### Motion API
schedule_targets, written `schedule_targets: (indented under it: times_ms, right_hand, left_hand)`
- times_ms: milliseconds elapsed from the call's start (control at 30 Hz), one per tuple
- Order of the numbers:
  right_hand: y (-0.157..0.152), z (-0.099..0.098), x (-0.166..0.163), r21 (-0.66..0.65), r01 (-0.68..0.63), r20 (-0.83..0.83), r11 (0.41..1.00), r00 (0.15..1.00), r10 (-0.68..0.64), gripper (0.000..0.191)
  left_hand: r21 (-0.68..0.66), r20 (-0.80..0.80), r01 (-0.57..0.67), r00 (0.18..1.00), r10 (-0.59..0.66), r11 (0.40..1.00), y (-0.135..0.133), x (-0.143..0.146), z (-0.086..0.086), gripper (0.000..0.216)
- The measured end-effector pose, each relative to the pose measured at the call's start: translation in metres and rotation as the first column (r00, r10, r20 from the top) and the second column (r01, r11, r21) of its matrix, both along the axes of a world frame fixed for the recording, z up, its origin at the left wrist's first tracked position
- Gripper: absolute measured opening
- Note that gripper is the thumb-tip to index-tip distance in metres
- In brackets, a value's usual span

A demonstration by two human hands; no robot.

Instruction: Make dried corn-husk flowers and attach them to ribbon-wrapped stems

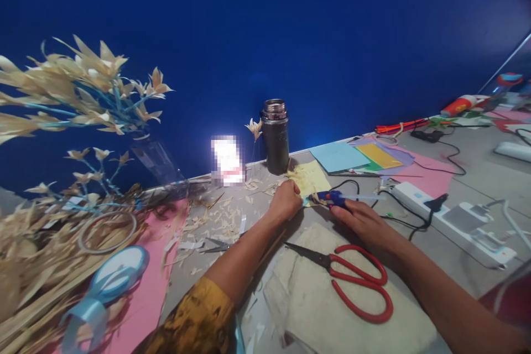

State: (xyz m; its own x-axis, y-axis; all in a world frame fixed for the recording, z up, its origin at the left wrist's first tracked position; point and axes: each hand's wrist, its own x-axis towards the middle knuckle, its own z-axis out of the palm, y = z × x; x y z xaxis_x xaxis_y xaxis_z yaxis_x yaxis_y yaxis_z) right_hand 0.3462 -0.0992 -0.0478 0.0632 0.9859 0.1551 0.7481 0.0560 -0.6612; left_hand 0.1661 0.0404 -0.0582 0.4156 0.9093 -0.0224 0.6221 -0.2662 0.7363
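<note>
My right hand [367,221] grips a blue hot glue gun [332,197], with a pale glue stick poking out of its back. The gun's nozzle points left, close to my left hand [286,199]. That hand is a closed fist, and whatever its fingers hold is hidden; a bit of light blue shows beside them. Just behind lies a yellow paper sheet [318,176] with pale shavings on it. Nearer to me, red-handled scissors [360,282] rest on a folded cream cloth [307,301], between my forearms.
A dark steel flask [276,144] stands against the blue wall. Dried-husk flowers [112,86] in a clear vase [155,160], a light blue ribbon roll [118,274] and husks [29,265] fill the left. On the right are coloured papers [336,155], a white power strip [456,227] and black cables.
</note>
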Motion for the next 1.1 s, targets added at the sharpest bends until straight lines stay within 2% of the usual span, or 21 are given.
schedule_targets:
  times_ms: [100, 200, 367, 500, 600, 700, 867, 967, 1100]
  right_hand:
    - [0.002, -0.001, 0.003, -0.004, 0.003, 0.017, 1.000, 1.000, -0.003, 0.041]
    - [0.001, 0.003, 0.010, -0.008, 0.047, 0.009, 0.999, 0.999, -0.047, 0.047]
    - [-0.002, 0.004, 0.002, -0.030, -0.008, -0.025, 1.000, 1.000, 0.007, 0.052]
    - [0.000, 0.000, -0.002, 0.000, -0.044, 0.045, 0.999, 0.998, 0.044, 0.046]
    - [0.001, 0.001, 0.001, 0.005, -0.013, 0.060, 1.000, 0.998, 0.012, 0.049]
    - [0.001, 0.002, 0.001, -0.016, -0.044, 0.072, 0.999, 0.996, 0.045, 0.051]
    - [0.002, -0.002, -0.003, -0.028, -0.031, 0.191, 0.999, 0.981, 0.035, 0.051]
    - [0.003, -0.002, -0.002, -0.043, -0.014, 0.197, 0.999, 0.980, 0.022, 0.056]
    - [0.002, -0.002, -0.003, -0.014, -0.026, 0.198, 1.000, 0.980, 0.028, 0.049]
  left_hand:
    - [0.005, -0.001, -0.003, 1.000, 0.003, 1.000, -0.001, 0.000, 0.001, 0.019]
    - [0.006, -0.001, -0.005, 1.000, 0.005, 1.000, -0.002, -0.001, 0.003, 0.019]
    - [0.017, -0.003, -0.006, 1.000, 0.006, 1.000, -0.003, 0.000, 0.003, 0.018]
    - [0.028, -0.007, -0.001, 1.000, 0.001, 1.000, -0.004, 0.001, 0.002, 0.017]
    - [0.032, -0.011, -0.004, 1.000, 0.004, 0.999, -0.004, 0.000, 0.001, 0.016]
    - [0.030, -0.012, -0.004, 1.000, 0.004, 1.000, -0.004, 0.000, 0.000, 0.017]
    - [0.031, -0.005, -0.002, 1.000, 0.002, 1.000, -0.005, 0.000, 0.001, 0.016]
    - [0.026, 0.001, -0.001, 1.000, 0.001, 1.000, -0.006, -0.001, 0.001, 0.016]
    - [0.027, 0.010, 0.000, 1.000, 0.000, 1.000, -0.005, -0.001, 0.001, 0.017]
